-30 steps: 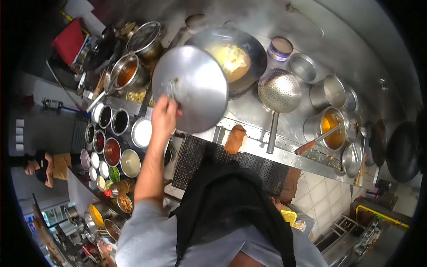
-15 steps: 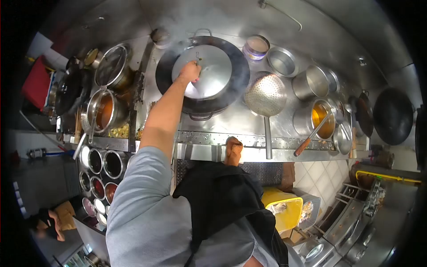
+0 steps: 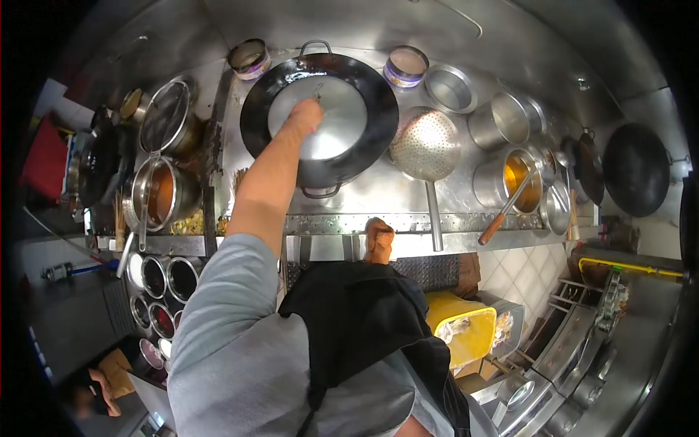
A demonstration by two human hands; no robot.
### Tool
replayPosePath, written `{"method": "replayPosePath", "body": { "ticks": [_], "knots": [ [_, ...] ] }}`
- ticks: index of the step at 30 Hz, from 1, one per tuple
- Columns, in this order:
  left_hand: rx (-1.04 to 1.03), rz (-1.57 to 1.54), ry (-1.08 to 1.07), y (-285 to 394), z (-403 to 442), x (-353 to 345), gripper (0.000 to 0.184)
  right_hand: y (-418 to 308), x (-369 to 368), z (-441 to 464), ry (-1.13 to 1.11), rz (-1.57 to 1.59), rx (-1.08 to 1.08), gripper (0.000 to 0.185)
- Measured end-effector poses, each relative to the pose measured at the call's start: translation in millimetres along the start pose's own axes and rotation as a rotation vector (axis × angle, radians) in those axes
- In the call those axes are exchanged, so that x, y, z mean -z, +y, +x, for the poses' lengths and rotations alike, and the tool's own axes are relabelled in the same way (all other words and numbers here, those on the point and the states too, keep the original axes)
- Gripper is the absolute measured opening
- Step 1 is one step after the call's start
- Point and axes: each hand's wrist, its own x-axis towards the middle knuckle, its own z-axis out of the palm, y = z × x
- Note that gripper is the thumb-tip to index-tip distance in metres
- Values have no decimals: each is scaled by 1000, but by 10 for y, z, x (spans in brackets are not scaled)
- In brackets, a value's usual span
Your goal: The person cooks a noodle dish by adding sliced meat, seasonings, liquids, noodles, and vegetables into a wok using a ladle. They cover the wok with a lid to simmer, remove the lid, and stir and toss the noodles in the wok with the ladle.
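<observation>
My left hand (image 3: 307,116) is closed on the handle of a round metal lid (image 3: 338,120). The lid lies inside a large black wok (image 3: 375,109) with a loop handle at its back and front, and hides what is beneath it. Right of the wok rests a perforated ladle (image 3: 429,146), its handle pointing toward me. My right hand is out of view.
An orange-brown cloth (image 3: 379,242) hangs at the counter's front edge. Pots, one with orange liquid (image 3: 517,175), stand at the right. Strainer pots (image 3: 167,197) and sauce containers (image 3: 182,277) are at the left. A yellow bin (image 3: 462,328) is below. Another person's arm (image 3: 105,393) shows lower left.
My left hand has brought the lid from in front of the wok onto it, covering the food seen earlier. The view has shifted, and the yellow bin shows more fully.
</observation>
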Motion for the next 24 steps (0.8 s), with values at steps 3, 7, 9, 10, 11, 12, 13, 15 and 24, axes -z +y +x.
{"method": "replayPosePath", "body": {
  "ticks": [3,7,9,10,11,12,13,15,24],
  "knots": [
    [-49,-86,12,63,-313,208,38,126,-32,288,14,-76,127,55],
    [-274,-11,468,61,-1089,433,34,162,25,812,20,-210,327,56],
    [-417,-352,876,-42,-1747,277,24,-251,230,844,-87,-249,262,53],
    [-449,-579,979,-59,-2143,181,21,-450,265,899,-112,-308,275,47],
    [-414,-615,1147,-223,-2418,-27,20,-648,300,954,-137,-366,289,41],
    [-378,-647,1314,-455,-2669,-296,19,-613,278,1262,-257,-235,170,37],
    [-287,-682,1288,-684,-2961,-589,19,-636,229,1604,-377,-108,47,34],
    [27,-380,1214,-1241,-3489,-1359,22,-886,243,1914,-484,-131,-26,26],
    [435,33,-475,-3099,-6587,-4422,33,-1901,280,1885,-573,-271,329,21]
  ]
}}
